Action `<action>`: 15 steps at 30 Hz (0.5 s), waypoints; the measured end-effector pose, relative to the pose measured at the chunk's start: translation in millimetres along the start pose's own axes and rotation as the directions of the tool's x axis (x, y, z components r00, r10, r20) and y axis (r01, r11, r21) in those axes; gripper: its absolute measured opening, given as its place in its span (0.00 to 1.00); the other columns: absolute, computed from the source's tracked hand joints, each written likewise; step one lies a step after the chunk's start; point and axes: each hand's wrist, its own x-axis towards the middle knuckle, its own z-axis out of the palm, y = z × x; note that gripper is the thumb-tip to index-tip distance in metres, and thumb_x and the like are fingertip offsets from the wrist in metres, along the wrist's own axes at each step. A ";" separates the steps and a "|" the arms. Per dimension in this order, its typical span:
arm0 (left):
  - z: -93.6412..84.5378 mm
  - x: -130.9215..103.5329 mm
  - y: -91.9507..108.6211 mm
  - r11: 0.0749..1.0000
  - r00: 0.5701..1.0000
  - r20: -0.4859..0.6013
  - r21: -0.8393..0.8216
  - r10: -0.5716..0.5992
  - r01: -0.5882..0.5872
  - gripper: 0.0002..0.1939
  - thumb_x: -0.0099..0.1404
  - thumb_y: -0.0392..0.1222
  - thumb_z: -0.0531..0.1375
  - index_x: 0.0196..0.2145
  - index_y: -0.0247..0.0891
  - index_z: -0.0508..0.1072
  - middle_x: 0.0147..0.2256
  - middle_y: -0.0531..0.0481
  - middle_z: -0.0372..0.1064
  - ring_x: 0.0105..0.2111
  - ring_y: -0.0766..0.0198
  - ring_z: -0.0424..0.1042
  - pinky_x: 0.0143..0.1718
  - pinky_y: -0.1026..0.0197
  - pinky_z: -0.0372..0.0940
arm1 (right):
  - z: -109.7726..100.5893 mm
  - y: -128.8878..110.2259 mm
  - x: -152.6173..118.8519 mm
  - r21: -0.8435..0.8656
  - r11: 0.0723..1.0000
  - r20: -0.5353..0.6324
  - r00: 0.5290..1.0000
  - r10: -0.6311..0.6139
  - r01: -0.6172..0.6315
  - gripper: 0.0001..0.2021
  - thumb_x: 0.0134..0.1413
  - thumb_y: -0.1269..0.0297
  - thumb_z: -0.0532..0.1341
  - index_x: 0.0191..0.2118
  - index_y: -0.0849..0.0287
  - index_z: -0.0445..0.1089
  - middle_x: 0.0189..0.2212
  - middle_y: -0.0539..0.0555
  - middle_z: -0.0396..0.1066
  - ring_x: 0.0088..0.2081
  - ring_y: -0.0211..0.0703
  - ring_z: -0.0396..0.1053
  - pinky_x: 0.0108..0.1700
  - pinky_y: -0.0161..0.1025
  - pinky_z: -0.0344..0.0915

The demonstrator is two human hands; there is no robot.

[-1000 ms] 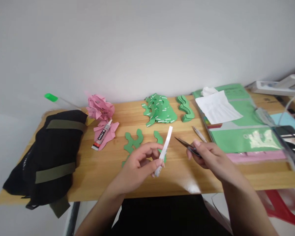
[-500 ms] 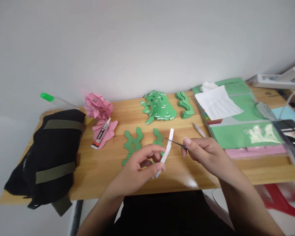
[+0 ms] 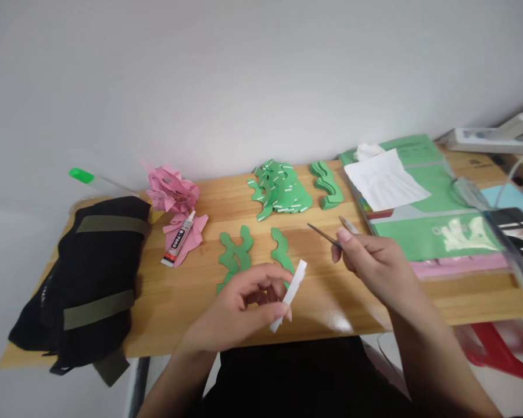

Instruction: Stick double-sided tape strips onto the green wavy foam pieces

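My left hand (image 3: 244, 307) pinches a short white paper strip (image 3: 294, 286), which looks like adhesive tape, between thumb and fingers. Dark thin tweezers (image 3: 325, 235) are in my right hand (image 3: 377, 267), their tip pointing up and left, apart from the strip. Whether the tip carries anything is too small to tell. Beyond my left hand lies a wavy green cut-out (image 3: 280, 247), partly hidden by the fingers. More wavy green cut-outs (image 3: 235, 255) lie to its left.
At the back are a pile of green pieces with white strips (image 3: 285, 188) and a stack of green pieces (image 3: 328, 186). Pink scraps (image 3: 172, 188), a glue tube (image 3: 178, 238) and a black bag (image 3: 100, 261) are leftward. A pen (image 3: 347, 224) and green packet (image 3: 418, 232) are rightward.
My right hand with the tweezers has drawn back to the right, away from the strip. The strip's upper end now sits lower, and the strip looks shorter.
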 end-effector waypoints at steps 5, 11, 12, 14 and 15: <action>0.1 1.8 -1.8 0.998 0.985 -0.166 0.046 0.055 -0.048 0.14 0.59 0.43 0.67 0.43 0.41 0.73 0.29 0.55 0.70 0.29 0.67 0.71 0.32 0.64 0.65 | -7.6 7.9 -5.5 -0.064 0.997 -0.018 0.999 -0.038 0.036 0.32 0.60 0.36 0.51 0.20 0.58 0.71 0.13 0.46 0.52 0.16 0.34 0.50 0.20 0.35 0.47; 1.7 16.9 1.4 0.996 0.925 -0.378 -0.063 0.032 -0.060 0.23 0.59 0.42 0.67 0.51 0.39 0.67 0.36 0.50 0.75 0.23 0.70 0.73 0.20 0.69 0.59 | -7.0 -0.9 -14.8 -0.259 0.901 0.044 0.937 -0.348 0.347 0.25 0.67 0.48 0.51 0.26 0.57 0.75 0.14 0.47 0.63 0.16 0.33 0.58 0.19 0.32 0.53; 2.1 18.2 2.9 0.995 0.919 -0.395 -0.079 0.025 -0.061 0.26 0.59 0.42 0.67 0.53 0.40 0.65 0.39 0.48 0.76 0.24 0.68 0.75 0.20 0.69 0.59 | -7.0 -2.6 -15.8 -0.302 0.864 0.064 0.913 -0.403 0.403 0.24 0.67 0.50 0.51 0.28 0.57 0.75 0.15 0.48 0.66 0.16 0.33 0.60 0.19 0.32 0.54; 3.3 19.7 6.2 0.991 0.911 -0.411 -0.108 0.031 -0.082 0.30 0.59 0.41 0.67 0.56 0.40 0.62 0.43 0.46 0.75 0.28 0.65 0.78 0.22 0.69 0.64 | -7.3 -4.3 -17.4 -0.385 0.777 0.105 0.859 -0.500 0.499 0.23 0.68 0.52 0.52 0.29 0.59 0.75 0.15 0.48 0.68 0.15 0.33 0.62 0.19 0.32 0.54; 4.0 20.1 7.8 0.988 0.909 -0.415 -0.118 0.039 -0.096 0.31 0.58 0.40 0.67 0.57 0.41 0.61 0.44 0.46 0.74 0.29 0.64 0.79 0.24 0.68 0.66 | -7.5 -4.4 -18.0 -0.419 0.730 0.128 0.831 -0.541 0.540 0.23 0.68 0.53 0.52 0.29 0.60 0.75 0.15 0.49 0.69 0.15 0.33 0.63 0.19 0.32 0.55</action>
